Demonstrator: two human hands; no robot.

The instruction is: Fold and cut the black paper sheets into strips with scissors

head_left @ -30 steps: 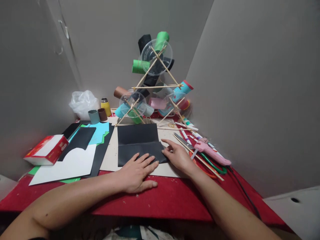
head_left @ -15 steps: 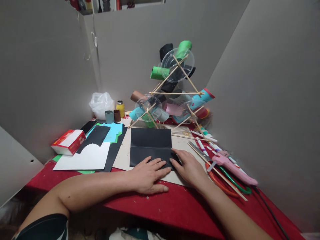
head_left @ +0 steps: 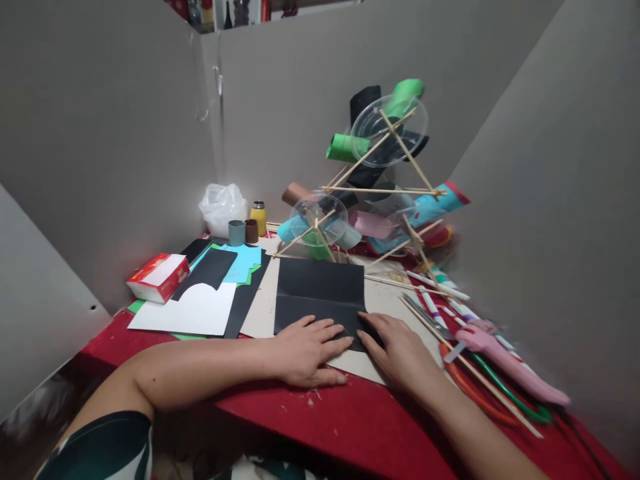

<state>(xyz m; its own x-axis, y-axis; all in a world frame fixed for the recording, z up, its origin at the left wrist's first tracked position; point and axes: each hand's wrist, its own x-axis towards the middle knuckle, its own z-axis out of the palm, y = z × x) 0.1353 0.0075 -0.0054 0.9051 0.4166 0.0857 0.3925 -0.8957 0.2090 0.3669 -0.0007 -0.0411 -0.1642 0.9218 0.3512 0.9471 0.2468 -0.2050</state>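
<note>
A creased sheet of black paper (head_left: 320, 287) lies on a pale board (head_left: 261, 300). My left hand (head_left: 313, 352) rests flat across the sheet's near edge, fingers spread and thumb out towards the red cloth. At the sheet's right edge is my right hand (head_left: 397, 345), its forefinger and thumb apart on the paper, where the edge curls up slightly. The palm side of the right hand is hidden.
Behind stands a stick-and-plastic-lid wheel model (head_left: 390, 130) with coloured paper tubes. Scissors (head_left: 427, 317) and a pink glue gun (head_left: 510, 360) lie at right. Left are white paper (head_left: 187, 317), a red tissue pack (head_left: 159, 277) and two small cups (head_left: 237, 233).
The view has swung left, so everything sits further right in the picture. Both hands stay on the black paper, and its right edge now curls up a little more by my right hand.
</note>
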